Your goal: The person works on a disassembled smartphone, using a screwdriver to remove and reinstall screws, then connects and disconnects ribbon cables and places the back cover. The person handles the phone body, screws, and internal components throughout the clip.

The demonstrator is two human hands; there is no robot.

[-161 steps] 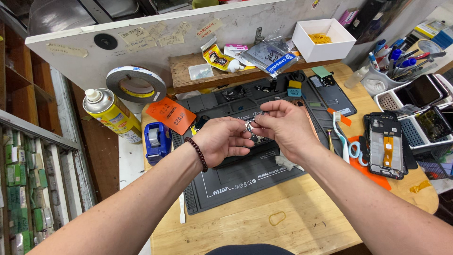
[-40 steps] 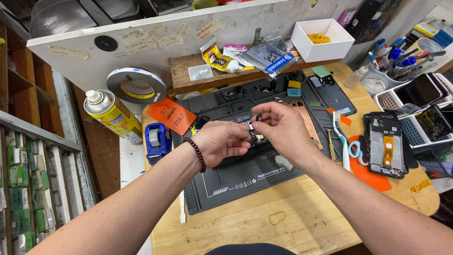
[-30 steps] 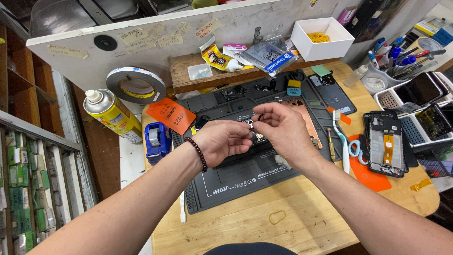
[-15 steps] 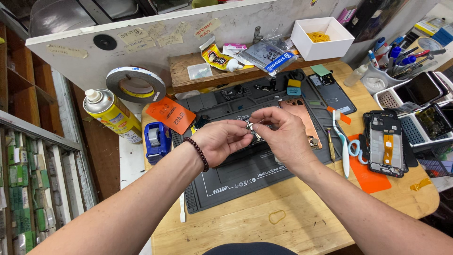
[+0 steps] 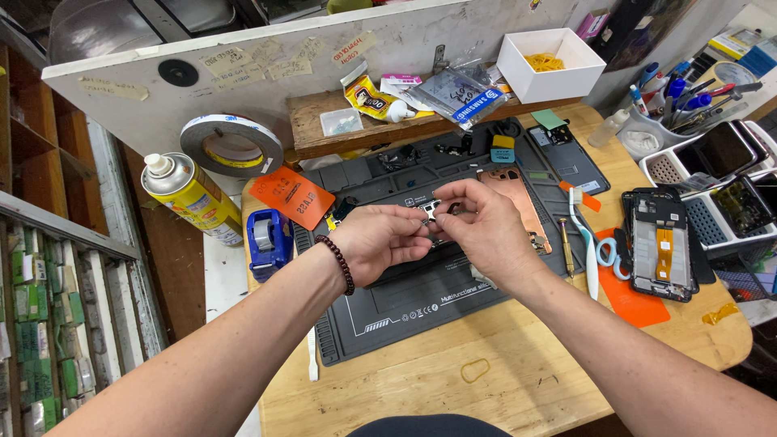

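Note:
My left hand (image 5: 379, 240) and my right hand (image 5: 479, 229) meet above a dark grey work mat (image 5: 421, 307). Both pinch a small silver and dark electronic part (image 5: 430, 212) between thumb and fingertips. A dark bead bracelet sits on my left wrist. Just behind my right hand a copper-coloured plate (image 5: 518, 194) lies on the mat. Most of the small part is hidden by my fingers.
An opened phone frame (image 5: 660, 252) with an orange flex lies at right beside a white toothbrush (image 5: 584, 243) and scissors. A yellow spray can (image 5: 191, 197), tape roll (image 5: 231, 146), blue tape dispenser (image 5: 265, 240) and orange card (image 5: 291, 197) stand at left. A white box (image 5: 550, 65) and pen cup sit behind.
Both hands have stayed over the mat, drifting slightly left and farther from me; my right fingers have shifted their grip on the small part. Nothing was set down.

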